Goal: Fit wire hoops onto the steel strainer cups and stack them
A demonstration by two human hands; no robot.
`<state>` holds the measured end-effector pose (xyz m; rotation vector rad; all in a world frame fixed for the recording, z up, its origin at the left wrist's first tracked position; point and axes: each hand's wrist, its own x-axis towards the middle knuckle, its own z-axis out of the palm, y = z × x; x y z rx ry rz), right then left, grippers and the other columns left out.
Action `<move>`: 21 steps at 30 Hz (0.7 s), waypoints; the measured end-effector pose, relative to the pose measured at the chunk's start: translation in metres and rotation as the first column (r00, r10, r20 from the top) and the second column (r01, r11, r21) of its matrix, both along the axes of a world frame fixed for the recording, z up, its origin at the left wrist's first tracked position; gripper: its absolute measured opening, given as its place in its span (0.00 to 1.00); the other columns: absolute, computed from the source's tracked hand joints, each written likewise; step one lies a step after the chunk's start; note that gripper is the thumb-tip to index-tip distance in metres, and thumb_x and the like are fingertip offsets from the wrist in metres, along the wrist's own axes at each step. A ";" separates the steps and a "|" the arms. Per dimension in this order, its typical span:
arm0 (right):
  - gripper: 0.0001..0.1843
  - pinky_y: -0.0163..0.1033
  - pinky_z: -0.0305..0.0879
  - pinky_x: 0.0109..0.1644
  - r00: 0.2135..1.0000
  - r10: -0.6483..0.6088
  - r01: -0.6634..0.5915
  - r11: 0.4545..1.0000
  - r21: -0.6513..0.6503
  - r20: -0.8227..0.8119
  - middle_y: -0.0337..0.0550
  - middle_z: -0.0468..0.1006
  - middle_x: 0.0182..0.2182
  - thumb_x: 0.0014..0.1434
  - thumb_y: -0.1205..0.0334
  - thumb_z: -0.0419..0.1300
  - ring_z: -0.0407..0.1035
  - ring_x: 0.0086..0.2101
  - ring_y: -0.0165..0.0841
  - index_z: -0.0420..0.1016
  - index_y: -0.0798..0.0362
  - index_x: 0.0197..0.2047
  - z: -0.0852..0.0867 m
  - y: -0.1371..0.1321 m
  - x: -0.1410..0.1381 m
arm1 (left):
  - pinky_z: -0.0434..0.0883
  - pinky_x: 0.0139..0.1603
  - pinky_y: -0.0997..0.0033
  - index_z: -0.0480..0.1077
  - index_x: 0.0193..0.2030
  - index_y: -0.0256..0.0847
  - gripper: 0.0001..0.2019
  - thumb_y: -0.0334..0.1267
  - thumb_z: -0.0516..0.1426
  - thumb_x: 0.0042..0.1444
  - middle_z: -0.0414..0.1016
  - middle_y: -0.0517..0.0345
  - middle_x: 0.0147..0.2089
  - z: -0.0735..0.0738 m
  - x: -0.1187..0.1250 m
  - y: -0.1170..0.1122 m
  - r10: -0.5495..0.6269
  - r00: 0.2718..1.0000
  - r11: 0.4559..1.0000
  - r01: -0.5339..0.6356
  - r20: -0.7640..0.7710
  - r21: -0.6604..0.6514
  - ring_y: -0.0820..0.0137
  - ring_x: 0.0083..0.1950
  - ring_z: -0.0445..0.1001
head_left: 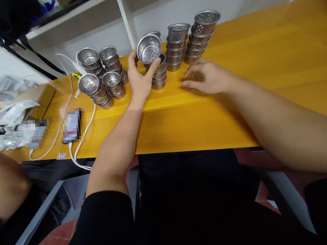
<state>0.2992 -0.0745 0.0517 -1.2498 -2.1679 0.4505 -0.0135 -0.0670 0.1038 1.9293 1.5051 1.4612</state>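
In the upper middle of the frame, the left hand (139, 83) is gripping a perforated metal cup (150, 50) between thumb and fingers, its mouth tilting toward the camera. Both are partly hiding a stack of cups (159, 77); whether they are touching it is unclear. Right of centre, the right hand (211, 77) is curling its fingers loosely near the table (181, 128); I cannot tell whether they are holding anything. Two tall stacks (174, 48) are standing just beyond it. Left of centre, more stacks (89, 85) are crowding together, with a phone (71, 126) and white cables (89, 122) lying nearby. Plastic bags (10, 140) are cluttering the left side.
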 end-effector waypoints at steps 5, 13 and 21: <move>0.21 0.74 0.76 0.85 0.997 0.066 -0.067 0.997 0.035 0.026 0.67 0.88 0.65 0.81 0.39 0.75 0.81 0.69 0.66 0.94 0.48 0.59 -0.002 -0.003 -0.007 | 0.74 1.00 0.46 0.72 0.87 0.62 0.44 0.65 0.81 0.72 0.84 0.51 0.88 -0.022 -0.004 0.029 -0.125 0.990 0.992 0.124 0.060 0.010 0.49 0.97 0.76; 0.22 0.84 0.77 0.85 0.998 0.044 -0.046 0.998 -0.039 -0.050 0.55 0.91 0.61 0.78 0.25 0.76 0.82 0.68 0.69 0.96 0.31 0.57 -0.007 -0.002 -0.006 | 0.76 1.00 0.51 0.63 0.95 0.71 0.43 0.55 0.73 0.80 0.78 0.60 0.94 -0.010 0.001 0.017 -0.066 0.994 0.997 0.062 -0.084 -0.052 0.62 0.95 0.78; 0.18 0.83 0.82 0.79 0.995 0.072 -0.074 0.997 -0.023 -0.063 0.58 0.91 0.57 0.77 0.35 0.77 0.85 0.62 0.68 0.95 0.38 0.54 -0.007 -0.005 -0.009 | 0.77 1.00 0.41 0.45 0.99 0.89 0.51 0.57 0.68 0.79 0.72 0.79 0.97 0.009 0.006 -0.003 -0.055 0.967 0.985 0.011 -0.248 -0.174 0.62 0.94 0.80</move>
